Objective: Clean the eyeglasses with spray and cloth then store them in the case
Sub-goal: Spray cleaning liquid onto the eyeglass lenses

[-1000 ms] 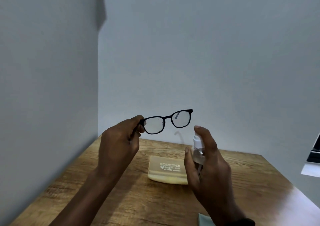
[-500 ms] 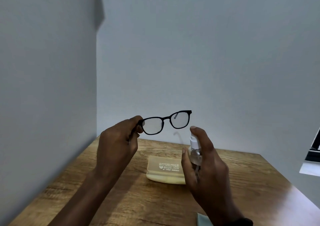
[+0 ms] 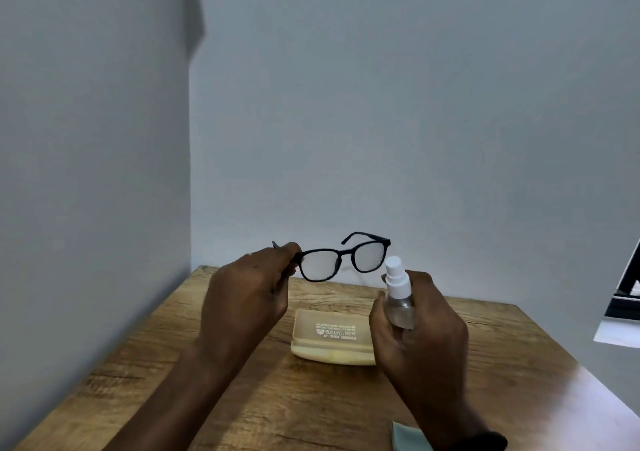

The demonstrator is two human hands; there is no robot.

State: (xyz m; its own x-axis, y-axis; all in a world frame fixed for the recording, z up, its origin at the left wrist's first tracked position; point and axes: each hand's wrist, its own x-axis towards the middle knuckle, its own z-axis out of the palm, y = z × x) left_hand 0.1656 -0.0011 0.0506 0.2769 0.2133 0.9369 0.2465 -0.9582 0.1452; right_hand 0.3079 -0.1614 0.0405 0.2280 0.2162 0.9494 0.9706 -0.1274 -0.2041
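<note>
We hold the eyeglasses (image 3: 343,260) in the air above the case (image 3: 329,339), front toward us and just beside the nozzle of the spray bottle (image 3: 398,298). We judge this keeps the mist on the glass and off the table (image 3: 173,381). Our left hand (image 3: 246,298), above the case's left end, pinches the frame at its outer corner with curled fingers, which leaves both lenses bare; they look misted. Our right hand (image 3: 419,333), above the case's right end, wraps curled fingers round the bottle's clear body. The bottle is upright, its white pump head free of any finger. The case appears closed on the wood, below and between both hands. The cloth (image 3: 408,436) shows nearer us than the case, to its right, likely kept for wiping.
</note>
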